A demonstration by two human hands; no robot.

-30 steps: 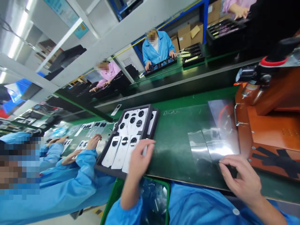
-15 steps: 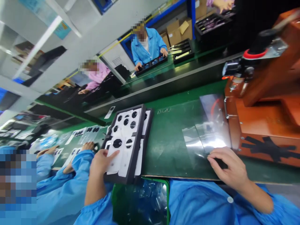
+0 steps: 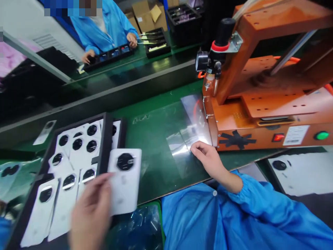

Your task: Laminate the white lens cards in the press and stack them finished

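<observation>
My left hand [image 3: 91, 208], blurred by motion, grips a white phone back cover [image 3: 126, 194] by its left edge. A round black camera area shows near the cover's top. This cover is raised over the right side of a black tray [image 3: 107, 139] holding several similar white covers [image 3: 41, 211]. My right hand [image 3: 208, 158] has thumb and forefinger pinched together at the edge of a clear plastic film [image 3: 179, 149] on the green table. The film lies mostly flat and shiny; its edge between the fingertips is hard to make out.
An orange press machine [image 3: 234, 118] stands at the right, with a gauge and lit buttons. More white covers [image 3: 307, 173] lie at the lower right. A green-rimmed bin [image 3: 160, 215] holds clear plastic below the table edge. A co-worker [image 3: 111, 27] sits across the bench.
My left hand has lifted one white cover up and rightward from the tray. The view has turned right, showing more of the orange press. My right hand stays at the film.
</observation>
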